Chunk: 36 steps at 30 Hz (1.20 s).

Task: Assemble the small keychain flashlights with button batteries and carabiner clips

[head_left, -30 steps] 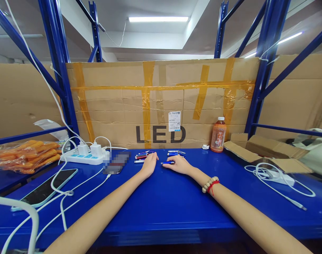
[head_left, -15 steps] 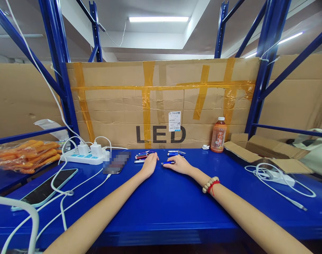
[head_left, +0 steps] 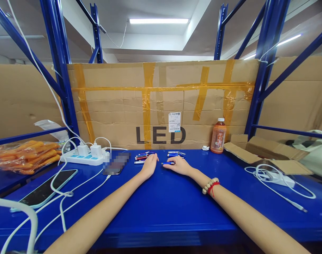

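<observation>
My right hand is closed on a blue pen, which lies level at the table surface with its tip pointing left. Just behind that hand is a small row of blue pens. My left hand rests on its side on the blue table, fingers stretched forward and apparently holding nothing. Beside it, partly covered by the fingers, lies a second group of pens in blue, dark red and silver. A beaded bracelet with a red string circles my right wrist.
At left are a white power strip with chargers and cables, a phone, a blurred dark device and bagged orange items. At right stand a drink bottle, an open carton and a coiled white cable. Cardboard stands behind.
</observation>
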Motion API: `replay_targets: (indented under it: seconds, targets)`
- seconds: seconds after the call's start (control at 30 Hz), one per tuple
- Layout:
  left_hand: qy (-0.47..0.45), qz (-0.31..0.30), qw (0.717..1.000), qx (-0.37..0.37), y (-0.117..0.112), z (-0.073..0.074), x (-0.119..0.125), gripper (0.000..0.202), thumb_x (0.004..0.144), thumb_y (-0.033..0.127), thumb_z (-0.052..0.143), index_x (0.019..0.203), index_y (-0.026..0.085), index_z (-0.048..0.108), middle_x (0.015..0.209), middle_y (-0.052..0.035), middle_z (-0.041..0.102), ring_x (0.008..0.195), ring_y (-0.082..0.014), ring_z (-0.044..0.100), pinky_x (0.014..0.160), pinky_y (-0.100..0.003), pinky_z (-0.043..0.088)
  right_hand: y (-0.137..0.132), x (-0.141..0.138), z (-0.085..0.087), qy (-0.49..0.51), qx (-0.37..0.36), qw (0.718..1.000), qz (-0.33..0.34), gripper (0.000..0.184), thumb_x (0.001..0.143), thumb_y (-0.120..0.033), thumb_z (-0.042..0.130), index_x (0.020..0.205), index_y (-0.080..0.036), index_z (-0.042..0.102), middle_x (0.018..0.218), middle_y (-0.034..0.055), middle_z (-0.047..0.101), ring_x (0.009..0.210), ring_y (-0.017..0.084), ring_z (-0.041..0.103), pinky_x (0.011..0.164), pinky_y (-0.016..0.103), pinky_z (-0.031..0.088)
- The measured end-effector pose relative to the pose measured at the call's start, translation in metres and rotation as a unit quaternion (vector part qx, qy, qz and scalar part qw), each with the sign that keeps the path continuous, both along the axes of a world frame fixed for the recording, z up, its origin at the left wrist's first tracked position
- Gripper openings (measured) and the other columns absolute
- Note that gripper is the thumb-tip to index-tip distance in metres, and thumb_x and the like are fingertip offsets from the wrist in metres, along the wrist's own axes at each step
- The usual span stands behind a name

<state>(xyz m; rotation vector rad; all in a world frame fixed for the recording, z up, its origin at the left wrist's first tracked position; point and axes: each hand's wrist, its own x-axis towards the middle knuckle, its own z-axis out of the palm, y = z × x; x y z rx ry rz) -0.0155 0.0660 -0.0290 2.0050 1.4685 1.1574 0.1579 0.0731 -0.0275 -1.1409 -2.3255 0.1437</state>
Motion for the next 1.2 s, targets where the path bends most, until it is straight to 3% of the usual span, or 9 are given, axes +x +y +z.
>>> replay_targets:
  seconds: [0.47,1.2]
  targets:
    - [-0.004,-0.004,1.0,0.007,-0.0021,0.0016,0.0002,0.024,0.088,0.033,0.047,0.099,0.014,0.058,0.101,-0.0063,0.06,0.09,-0.0169,0.058,0.081,-0.038,0.048,-0.003,0.0001,0.0028,-0.013,0.001,1.0,-0.007,0.037,0.082,-0.047,0.051,0.061,-0.017,0.058,0.06,-0.0017,0.056,0.056,0.01,0.046,0.051,0.022,0.025]
    - [0.007,0.005,1.0,0.007,-0.0023,0.0016,0.0006,0.024,0.088,0.032,0.048,0.103,0.014,0.057,0.105,-0.0068,0.059,0.092,-0.0174,0.058,0.081,-0.038,0.048,0.0012,0.0015,-0.0008,-0.023,0.001,1.0,0.012,0.032,0.085,-0.047,0.047,0.075,-0.019,0.061,0.071,-0.0005,0.061,0.066,0.013,0.054,0.057,0.022,0.032]
